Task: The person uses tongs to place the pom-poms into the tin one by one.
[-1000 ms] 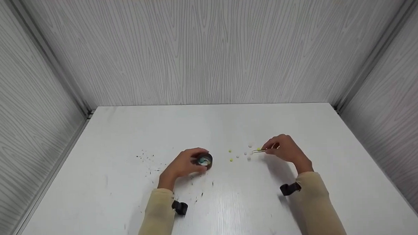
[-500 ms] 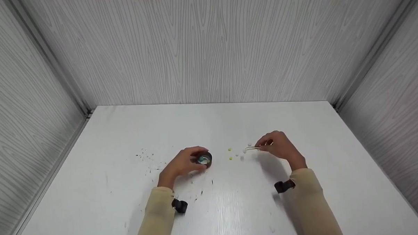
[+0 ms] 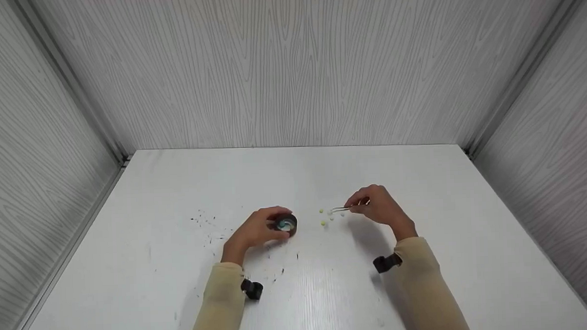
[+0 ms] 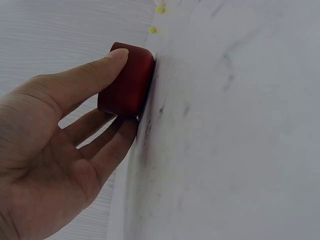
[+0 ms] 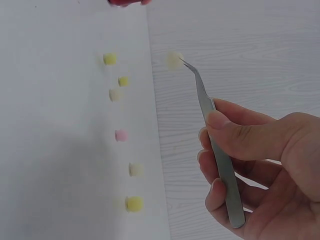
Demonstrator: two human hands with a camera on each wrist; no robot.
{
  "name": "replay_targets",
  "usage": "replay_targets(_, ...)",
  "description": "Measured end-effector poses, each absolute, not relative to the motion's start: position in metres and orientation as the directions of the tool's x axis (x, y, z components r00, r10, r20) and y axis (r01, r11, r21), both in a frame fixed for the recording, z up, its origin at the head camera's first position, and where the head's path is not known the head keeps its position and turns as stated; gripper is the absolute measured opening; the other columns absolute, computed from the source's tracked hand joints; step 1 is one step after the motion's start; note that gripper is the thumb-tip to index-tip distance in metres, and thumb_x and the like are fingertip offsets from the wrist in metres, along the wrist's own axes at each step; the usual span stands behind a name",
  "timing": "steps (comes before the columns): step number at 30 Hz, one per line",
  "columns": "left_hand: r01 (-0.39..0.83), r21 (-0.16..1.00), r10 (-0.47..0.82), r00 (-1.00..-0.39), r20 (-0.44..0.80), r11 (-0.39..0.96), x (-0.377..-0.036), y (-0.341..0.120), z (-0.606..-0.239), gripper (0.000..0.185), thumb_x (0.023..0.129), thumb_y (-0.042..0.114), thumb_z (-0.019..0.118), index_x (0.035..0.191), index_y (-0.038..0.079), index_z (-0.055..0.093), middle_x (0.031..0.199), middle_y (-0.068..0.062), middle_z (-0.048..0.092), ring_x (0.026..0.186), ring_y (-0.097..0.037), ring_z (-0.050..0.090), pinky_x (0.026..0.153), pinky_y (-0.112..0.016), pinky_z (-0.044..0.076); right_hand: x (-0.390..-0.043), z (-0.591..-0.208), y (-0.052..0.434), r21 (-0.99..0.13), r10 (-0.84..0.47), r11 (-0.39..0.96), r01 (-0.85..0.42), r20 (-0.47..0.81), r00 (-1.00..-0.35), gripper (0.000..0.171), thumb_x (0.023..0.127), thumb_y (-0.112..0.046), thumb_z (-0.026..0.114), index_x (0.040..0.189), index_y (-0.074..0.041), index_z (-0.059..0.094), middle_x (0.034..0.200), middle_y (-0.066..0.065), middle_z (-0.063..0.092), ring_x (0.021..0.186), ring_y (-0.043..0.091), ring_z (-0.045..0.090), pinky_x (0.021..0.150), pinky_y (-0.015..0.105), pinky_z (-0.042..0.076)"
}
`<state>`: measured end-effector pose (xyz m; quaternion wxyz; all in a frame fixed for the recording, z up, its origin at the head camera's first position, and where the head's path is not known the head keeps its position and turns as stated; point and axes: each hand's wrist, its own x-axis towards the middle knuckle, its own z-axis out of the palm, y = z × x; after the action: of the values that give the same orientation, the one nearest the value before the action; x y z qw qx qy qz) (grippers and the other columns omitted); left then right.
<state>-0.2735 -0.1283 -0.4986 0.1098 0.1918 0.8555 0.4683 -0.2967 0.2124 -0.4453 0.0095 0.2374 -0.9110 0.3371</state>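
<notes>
My left hand (image 3: 256, 230) grips a small round red container (image 4: 128, 80) by its sides, thumb on one side and fingers on the other. In the head view its top shows a teal, white and yellow swirl inside a dark rim. My right hand (image 3: 379, 206) pinches curved-tip metal tweezers (image 5: 220, 155) between thumb and fingers. At the tweezers' points is a pale cream ball (image 5: 175, 60), raised above the table. Below it lie several small balls, among them a yellow ball (image 5: 134, 204), a pink ball (image 5: 121, 135) and a whitish ball (image 5: 135, 169).
The white table (image 3: 294, 174) carries dark specks (image 3: 207, 218) to the left of and in front of the left hand. Wood-grain panels (image 3: 290, 67) enclose it at the back and both sides. A black wrist camera (image 3: 387, 264) sits on the right sleeve, another on the left.
My right hand has moved left with the tweezers, from the right side of the balls to over them, carrying the pale ball. The left hand and container have stayed in place.
</notes>
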Motion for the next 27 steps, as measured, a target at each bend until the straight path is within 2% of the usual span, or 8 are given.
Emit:
replay_targets(12, 0.241, 0.84, 0.448, -0.894, -0.003, 0.486, -0.274, -0.129, -0.499, 0.058, 0.089, 0.013, 0.082, 0.143, 0.012, 0.06, 0.143, -0.012, 0.063, 0.136, -0.037, 0.057, 0.115, -0.055, 0.046, -0.297, -0.448, 0.188, -0.612, -0.45, 0.634, -0.473, 0.206, -0.869, 0.013, 0.087, -0.001, 0.079, 0.095, -0.009, 0.084, 0.095, 0.008, 0.08, 0.089, 0.022, 0.068, 0.08, 0.031, 0.054)
replay_targets(27, 0.2, 0.845, 0.422, -0.906, -0.033, 0.496, -0.272, -0.126, -0.497, 0.058, 0.088, 0.012, 0.082, 0.142, 0.015, 0.061, 0.143, -0.01, 0.063, 0.137, -0.036, 0.057, 0.116, -0.054, 0.045, -0.295, -0.454, 0.16, -0.606, -0.463, 0.626, -0.49, 0.217, -0.86, 0.014, 0.088, 0.0, 0.078, 0.096, -0.01, 0.084, 0.093, 0.007, 0.08, 0.086, 0.021, 0.069, 0.079, 0.032, 0.055)
